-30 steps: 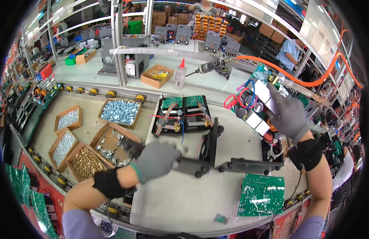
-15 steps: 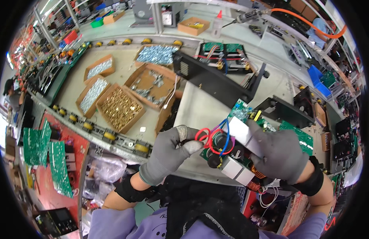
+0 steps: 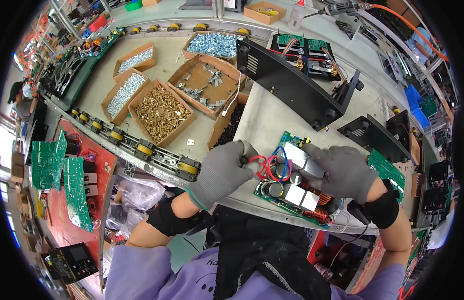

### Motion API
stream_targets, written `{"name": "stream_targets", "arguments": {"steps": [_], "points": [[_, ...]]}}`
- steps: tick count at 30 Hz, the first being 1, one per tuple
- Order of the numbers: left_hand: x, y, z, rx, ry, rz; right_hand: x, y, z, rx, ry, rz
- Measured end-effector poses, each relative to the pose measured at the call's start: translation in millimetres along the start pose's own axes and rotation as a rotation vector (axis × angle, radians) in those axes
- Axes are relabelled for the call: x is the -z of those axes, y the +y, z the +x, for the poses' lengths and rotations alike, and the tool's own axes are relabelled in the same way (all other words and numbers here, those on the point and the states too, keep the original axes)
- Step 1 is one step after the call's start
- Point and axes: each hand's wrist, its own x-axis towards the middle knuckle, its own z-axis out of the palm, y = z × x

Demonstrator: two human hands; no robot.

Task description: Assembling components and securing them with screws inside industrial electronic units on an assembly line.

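A green circuit board point(image 3: 290, 136) lies near the table's front edge, with silver heat sinks point(image 3: 294, 154), black round capacitors and copper coils point(image 3: 322, 212) on it. Loops of red wire point(image 3: 279, 175) and a blue wire rise from its left part. My left hand point(image 3: 219, 172), in a grey glove, is closed with thumb and fingers pinching the red wire. My right hand point(image 3: 346, 172), gloved alike, grips the board by its right side, fingers against a heat sink; some fingertips are hidden.
Cardboard boxes of brass fasteners point(image 3: 161, 111), silver screws point(image 3: 126, 95) and metal clips point(image 3: 204, 82) stand left of the work spot. Behind the board lies a black metal panel point(image 3: 287, 85). Wheeled rails point(image 3: 144, 148) run along the left. A screwdriver point(image 3: 337, 8) lies at the back.
The board has gone from tilted in my hands to lying flatter at the table's front edge. My left hand still pinches the red wire. The whole view has shifted slightly.
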Motion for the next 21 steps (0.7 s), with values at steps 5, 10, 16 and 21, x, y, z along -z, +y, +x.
{"name": "stream_targets", "arguments": {"steps": [5,10,16,21], "points": [[-28,-16,14,-0.206,0.289,0.645,3,-23,22,0.314,0.387,0.149],[-10,-11,7,0.089,0.132,-0.019,-12,-49,30,0.316,0.566,0.028],[-4,18,-20,0.069,0.27,-0.414,-11,-51,29,0.285,0.411,0.01],[-8,8,-15,-0.344,0.549,-0.162,-5,-56,28,0.305,0.326,-0.049]]}}
